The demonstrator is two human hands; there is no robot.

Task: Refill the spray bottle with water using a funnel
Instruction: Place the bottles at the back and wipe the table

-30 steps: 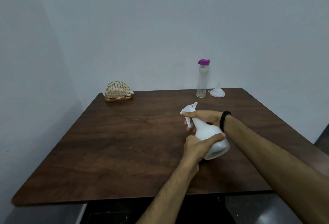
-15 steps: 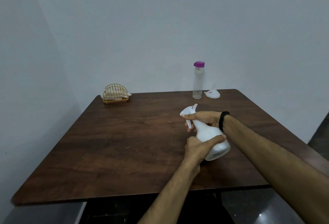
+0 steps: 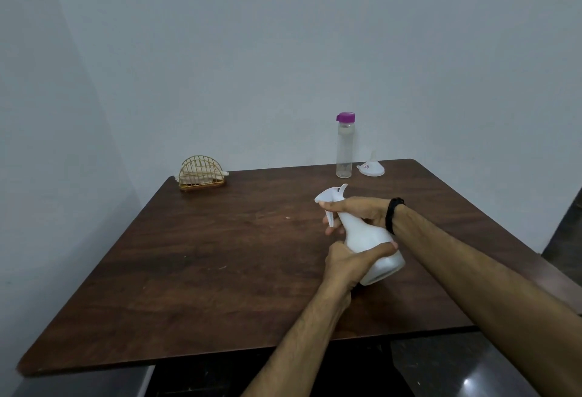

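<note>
A white spray bottle (image 3: 367,237) is tilted above the dark wooden table (image 3: 220,255), its nozzle pointing left. My left hand (image 3: 349,262) grips the bottle's body from below. My right hand (image 3: 356,209), with a black wristband, grips the spray head and neck from above. At the table's far edge stands a clear water bottle (image 3: 344,147) with a purple cap. A white funnel (image 3: 371,167) lies mouth down just right of it.
A gold wire napkin holder (image 3: 201,173) stands at the table's far left corner. Grey walls close in behind and on the left. A dark glossy floor shows below the table's near edge.
Both hands have kept their grip on the spray bottle, which has barely moved. The camera has tilted slightly, so the far objects sit a little lower in view.
</note>
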